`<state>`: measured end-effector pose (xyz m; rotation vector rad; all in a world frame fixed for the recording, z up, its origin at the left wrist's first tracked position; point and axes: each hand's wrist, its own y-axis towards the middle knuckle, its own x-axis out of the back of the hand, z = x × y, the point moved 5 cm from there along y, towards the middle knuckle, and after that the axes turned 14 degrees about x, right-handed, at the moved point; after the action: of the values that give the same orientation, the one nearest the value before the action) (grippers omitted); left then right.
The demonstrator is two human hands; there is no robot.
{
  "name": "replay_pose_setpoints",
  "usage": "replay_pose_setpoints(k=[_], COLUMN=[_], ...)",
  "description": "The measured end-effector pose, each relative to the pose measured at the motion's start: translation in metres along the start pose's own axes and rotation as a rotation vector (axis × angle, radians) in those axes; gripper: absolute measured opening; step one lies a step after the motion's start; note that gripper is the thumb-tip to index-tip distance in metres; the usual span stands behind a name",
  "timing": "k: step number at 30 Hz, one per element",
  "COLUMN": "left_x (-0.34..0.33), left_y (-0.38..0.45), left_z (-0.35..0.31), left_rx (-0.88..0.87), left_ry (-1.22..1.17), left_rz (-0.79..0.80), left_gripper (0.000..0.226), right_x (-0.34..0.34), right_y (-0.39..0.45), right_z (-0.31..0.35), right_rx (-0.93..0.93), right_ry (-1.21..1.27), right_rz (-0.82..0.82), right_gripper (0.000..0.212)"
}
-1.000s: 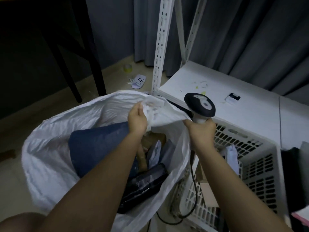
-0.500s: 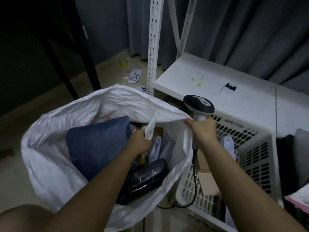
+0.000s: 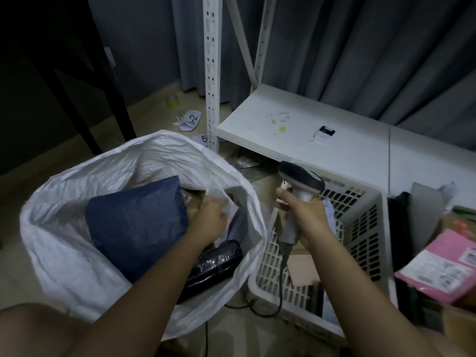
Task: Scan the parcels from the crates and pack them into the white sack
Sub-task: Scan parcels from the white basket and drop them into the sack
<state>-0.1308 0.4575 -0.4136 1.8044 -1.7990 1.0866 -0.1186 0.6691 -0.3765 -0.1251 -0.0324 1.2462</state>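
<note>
Gripping the scanner (image 3: pixel 300 194) in your right hand (image 3: pixel 305 217), ease your left hand's (image 3: pixel 210 221) pale parcel (image 3: pixel 231 211) toward the white sack's (image 3: pixel 59 228) three-o'clock side, beside the navy parcel (image 3: pixel 136 222).

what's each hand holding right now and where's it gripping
The right hand grips the grey-and-black handheld barcode scanner around its handle, below the head. The left hand is down inside the white woven sack, touching a white parcel; a grip cannot be told.
</note>
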Motion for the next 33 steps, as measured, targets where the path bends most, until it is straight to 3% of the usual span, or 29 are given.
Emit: replay_pose_setpoints(k=[3,7,9,13,18,22,25,30,33], left_x=[0.002,-0.005,-0.023,-0.092,-0.193,-0.253,-0.292,-0.345,-0.376], left_y=[-0.020,-0.058,-0.070,-0.066,-0.020,0.029,0.057,0.090,0.105], left_z=[-0.023,-0.082,-0.111,-0.150,-0.146,-0.119,-0.098,-0.070,-0.064], left_rx=[-0.057,-0.277,-0.334,-0.336,-0.099,0.110,0.189,0.387,0.468], left_ry=[-0.105,-0.270,-0.287,-0.197,-0.104,-0.077,0.006,0.109,0.163], left_rz=[-0.088,-0.194,-0.159,0.016,0.201,0.236,0.241,0.195,0.175], left_gripper=[0.039,0.026,0.023,0.021,0.025,0.034,0.049,0.085,0.106], right_x=[0.047,0.121,0.155,0.205,0.225,0.217,0.211,0.213,0.218], right_y=[-0.016,-0.029,-0.031,-0.025,0.016,0.061,0.091,0.129,0.137], right_z=[0.002,0.013,0.019,0.025,-0.008,-0.042,-0.067,-0.116,-0.149], right_rx=[0.000,0.052,0.100,0.183,0.111,0.088,0.118,0.069,-0.008], right_ry=[0.054,-0.061,-0.140,-0.304,-0.271,-0.209,-0.146,-0.175,-0.204], right_rz=[-0.070,-0.179,-0.211,-0.222,-0.191,-0.186,-0.193,-0.294,-0.350], right_gripper=[0.015,0.014,0.010,0.025,0.017,0.017,0.026,0.015,0.028])
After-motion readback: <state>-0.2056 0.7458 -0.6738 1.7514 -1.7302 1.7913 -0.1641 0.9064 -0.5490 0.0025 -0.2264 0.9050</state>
